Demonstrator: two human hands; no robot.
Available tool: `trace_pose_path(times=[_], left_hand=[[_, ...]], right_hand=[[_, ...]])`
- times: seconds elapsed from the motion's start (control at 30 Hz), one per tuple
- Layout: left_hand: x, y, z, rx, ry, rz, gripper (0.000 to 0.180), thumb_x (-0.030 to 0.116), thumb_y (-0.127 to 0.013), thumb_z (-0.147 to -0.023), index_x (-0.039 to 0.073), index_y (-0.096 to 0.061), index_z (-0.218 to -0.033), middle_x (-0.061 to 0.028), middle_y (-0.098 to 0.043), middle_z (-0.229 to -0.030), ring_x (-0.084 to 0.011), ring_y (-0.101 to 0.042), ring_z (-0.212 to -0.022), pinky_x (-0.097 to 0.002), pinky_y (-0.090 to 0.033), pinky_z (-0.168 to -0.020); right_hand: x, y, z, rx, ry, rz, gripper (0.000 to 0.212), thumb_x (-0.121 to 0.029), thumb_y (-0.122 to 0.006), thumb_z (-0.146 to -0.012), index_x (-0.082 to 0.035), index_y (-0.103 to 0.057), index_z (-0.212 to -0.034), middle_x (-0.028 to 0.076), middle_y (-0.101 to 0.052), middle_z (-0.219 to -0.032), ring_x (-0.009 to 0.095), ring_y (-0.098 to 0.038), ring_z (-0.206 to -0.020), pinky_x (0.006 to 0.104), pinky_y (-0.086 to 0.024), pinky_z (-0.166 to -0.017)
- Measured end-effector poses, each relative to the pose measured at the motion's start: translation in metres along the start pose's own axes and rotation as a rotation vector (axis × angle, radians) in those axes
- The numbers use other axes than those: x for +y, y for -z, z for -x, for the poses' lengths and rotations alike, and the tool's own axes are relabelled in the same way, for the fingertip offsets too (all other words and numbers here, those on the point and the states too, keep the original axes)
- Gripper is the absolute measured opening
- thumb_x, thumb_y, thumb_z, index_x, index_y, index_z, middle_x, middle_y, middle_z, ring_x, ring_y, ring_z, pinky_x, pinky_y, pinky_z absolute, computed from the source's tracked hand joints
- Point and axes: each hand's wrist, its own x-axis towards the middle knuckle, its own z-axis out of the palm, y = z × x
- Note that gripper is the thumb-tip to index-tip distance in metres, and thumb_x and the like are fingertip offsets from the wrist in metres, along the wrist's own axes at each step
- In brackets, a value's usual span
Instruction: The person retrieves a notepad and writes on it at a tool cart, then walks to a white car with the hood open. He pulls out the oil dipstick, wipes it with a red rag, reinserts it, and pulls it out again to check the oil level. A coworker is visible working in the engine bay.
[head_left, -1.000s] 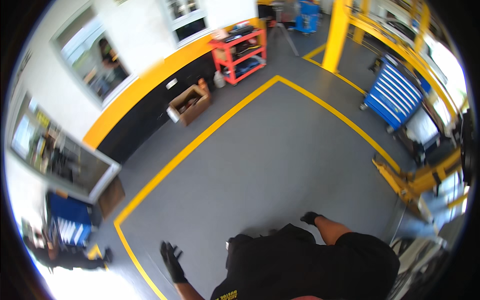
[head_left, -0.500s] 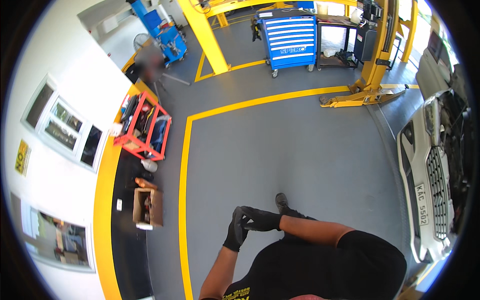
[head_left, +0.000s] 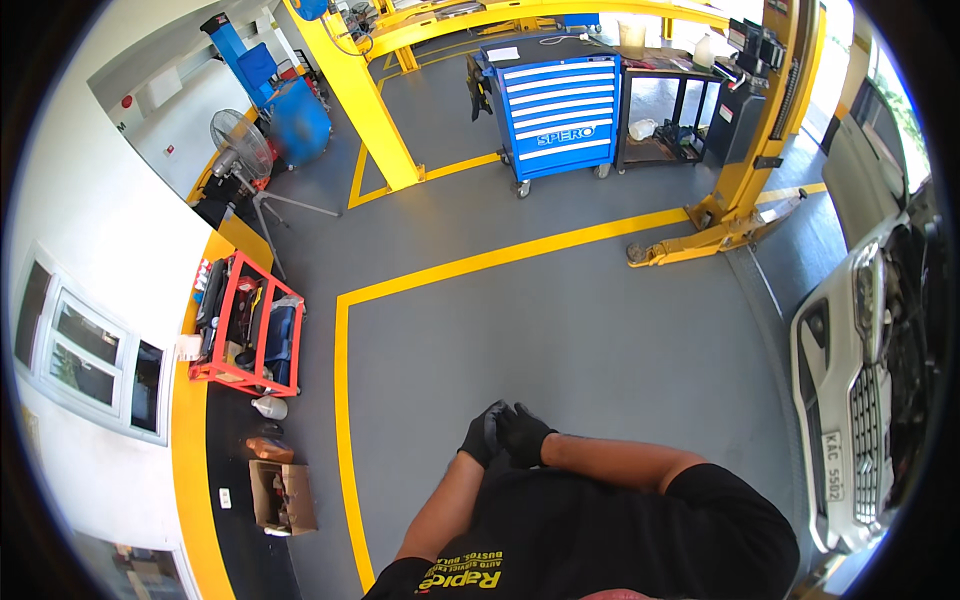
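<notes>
Both my hands wear dark gloves and meet in front of my chest, above the grey floor. My left hand (head_left: 482, 436) points up and away, its fingers stretched and lying side by side. Against its inner side rests my right hand (head_left: 524, 436), with fingers bent in toward the left one. Whether the right fingers pinch the left glove or anything else is too small to make out. No tool shows in either hand.
A red tool cart (head_left: 250, 325) stands by the left wall, with a cardboard box (head_left: 283, 497) nearer. Ahead are a stand fan (head_left: 240, 145), a blue tool cabinet (head_left: 560, 115) and a yellow lift post (head_left: 765, 140). A white car (head_left: 835, 400) with its engine bay exposed is at right.
My hands have drawn closer to my body, and the right has slid from across the left fingers to beside them. The view has shifted; cart and cabinet appear lower, and the fan is uncovered.
</notes>
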Motion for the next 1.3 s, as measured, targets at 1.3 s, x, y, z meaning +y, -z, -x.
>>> trace_pose_path(times=[1.3], left_hand=[[0.561,-0.382,-0.997,-0.744,-0.343,-1.999,0.049,0.042,-0.051,-0.118,-0.001,-0.074,-0.112,-0.0292,-0.075,-0.106,-0.0494,-0.071,-0.104,-0.0563,-0.057,-0.089]], right_hand=[[1.074,0.001,-0.045,-0.045,-1.25,-2.428,0.056,-0.049,-0.068,-0.104,-0.012,-0.073,-0.146,0.008,-0.078,-0.14,0.025,-0.069,-0.129,0.0446,-0.05,-0.115]])
